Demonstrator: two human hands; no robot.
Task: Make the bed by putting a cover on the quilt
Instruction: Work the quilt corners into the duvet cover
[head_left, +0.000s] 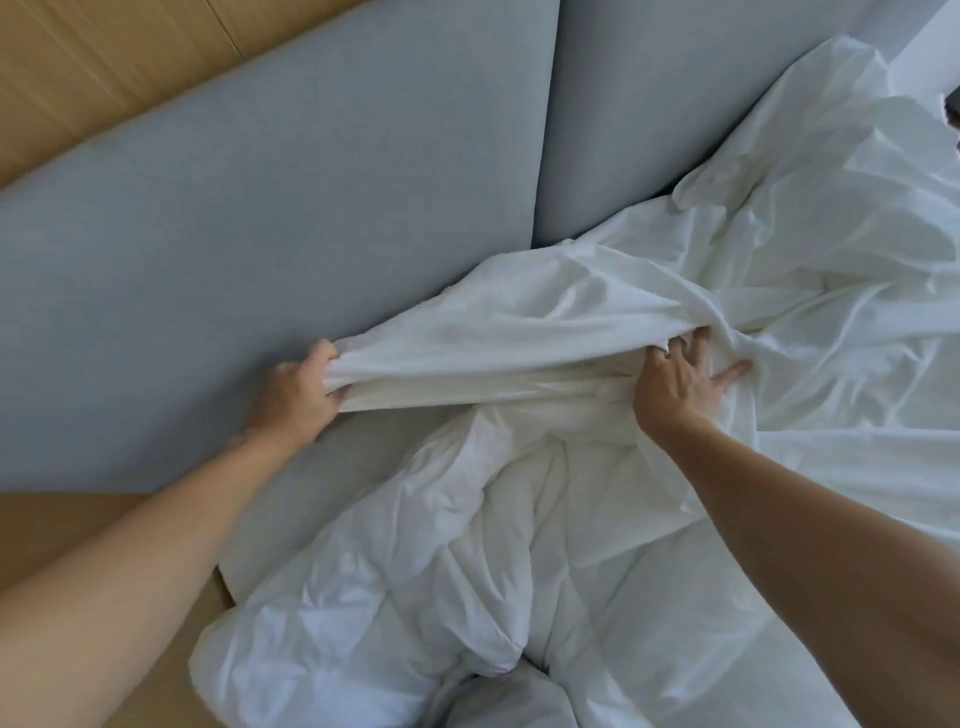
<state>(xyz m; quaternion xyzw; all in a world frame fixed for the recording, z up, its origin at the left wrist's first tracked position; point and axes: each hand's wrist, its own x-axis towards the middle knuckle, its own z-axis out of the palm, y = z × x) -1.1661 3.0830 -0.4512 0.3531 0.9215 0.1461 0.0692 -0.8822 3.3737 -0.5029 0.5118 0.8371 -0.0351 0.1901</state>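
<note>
The left hand (298, 387) was clenched on one end of the cover's (519, 332) open edge, close against the headboard (260, 208). The right hand (685, 379) lay on the same edge with fingers spread and pressing; no plain grip was visible. The edge ran taut from hand to hand, left to right across the view, forming a mouth. The quilt (467, 571) lay bunched on the near side of that edge, its long axis at right angles to it. Its far end passed under the edge between the hands, somewhat nearer the right; how far in was hidden. Judged: the next move turned on drawing the mouth towards the person along the quilt.
</note>
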